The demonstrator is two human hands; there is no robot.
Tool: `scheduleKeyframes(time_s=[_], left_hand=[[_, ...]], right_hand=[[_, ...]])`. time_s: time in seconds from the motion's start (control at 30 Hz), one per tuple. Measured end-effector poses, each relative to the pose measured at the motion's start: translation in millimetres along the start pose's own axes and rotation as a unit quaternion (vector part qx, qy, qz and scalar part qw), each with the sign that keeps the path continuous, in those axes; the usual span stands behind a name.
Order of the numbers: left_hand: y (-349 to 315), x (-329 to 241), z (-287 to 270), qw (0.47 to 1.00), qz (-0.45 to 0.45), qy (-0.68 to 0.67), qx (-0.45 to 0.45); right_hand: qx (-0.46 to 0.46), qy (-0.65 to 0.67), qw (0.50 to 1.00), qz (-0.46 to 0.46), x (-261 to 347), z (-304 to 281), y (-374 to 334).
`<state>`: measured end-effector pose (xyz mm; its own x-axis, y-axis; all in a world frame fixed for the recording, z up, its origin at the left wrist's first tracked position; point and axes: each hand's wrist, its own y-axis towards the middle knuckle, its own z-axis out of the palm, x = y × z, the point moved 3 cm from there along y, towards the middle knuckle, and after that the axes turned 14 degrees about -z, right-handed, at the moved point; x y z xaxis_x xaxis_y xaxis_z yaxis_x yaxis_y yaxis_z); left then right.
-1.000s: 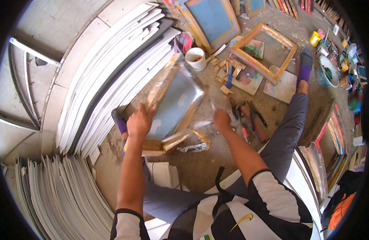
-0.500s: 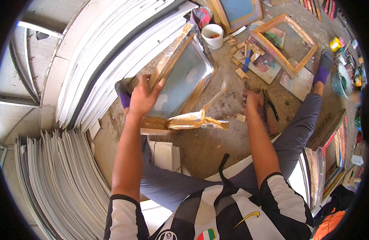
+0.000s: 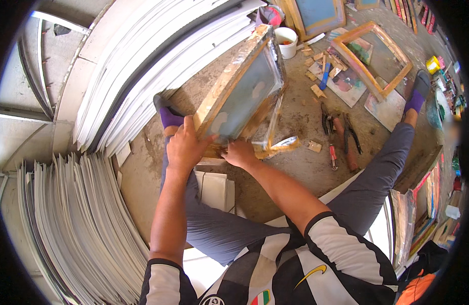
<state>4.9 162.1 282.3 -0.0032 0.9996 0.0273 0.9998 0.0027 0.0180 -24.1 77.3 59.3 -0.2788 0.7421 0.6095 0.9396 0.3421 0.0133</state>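
A wooden screen-printing frame (image 3: 240,66) with blue-grey mesh stands tilted on the floor between my legs. Crumpled brown tape (image 3: 277,147) hangs loose from its lower right corner. Gripping the frame's left side near the bottom is my left hand (image 3: 182,150). My right hand (image 3: 239,153) is closed at the lower rail, beside the tape; its fingertips are partly hidden there. On the floor to the right lie pliers with dark handles (image 3: 352,134), a red-handled tool (image 3: 333,152) and a brown handle-like piece (image 3: 344,145).
Tall stacks of white sheets (image 3: 87,213) line the left side. Ahead are a white bucket (image 3: 286,43), wood scraps (image 3: 318,91), a blue-handled tool (image 3: 324,76) and another wooden frame (image 3: 403,76). More frames (image 3: 402,223) lean at the right, by my leg.
My right hand has moved left from the tools on the floor to the frame's lower rail. The frame has tipped more upright, with my left hand still on it.
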Motion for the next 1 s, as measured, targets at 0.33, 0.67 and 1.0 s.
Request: scheduleKeyframes(time_s=[0.33,0.67,1.0], left_hand=[[10.9,18.2,10.8,0.999,-0.007,0.043,0.026],[10.3,14.9,8.9,0.999,-0.015,0.042,0.022],[-22.0,70.2,29.9,0.942,-0.034,-0.333,-0.029]], right_hand=[[0.014,0.008,1.000,0.006,-50.6,31.8,-54.3],[0.041,-0.107,0.991,0.074,-81.2,30.8,-69.6],[0.071,0.021,0.993,0.089,-69.8,3.5,-80.3]])
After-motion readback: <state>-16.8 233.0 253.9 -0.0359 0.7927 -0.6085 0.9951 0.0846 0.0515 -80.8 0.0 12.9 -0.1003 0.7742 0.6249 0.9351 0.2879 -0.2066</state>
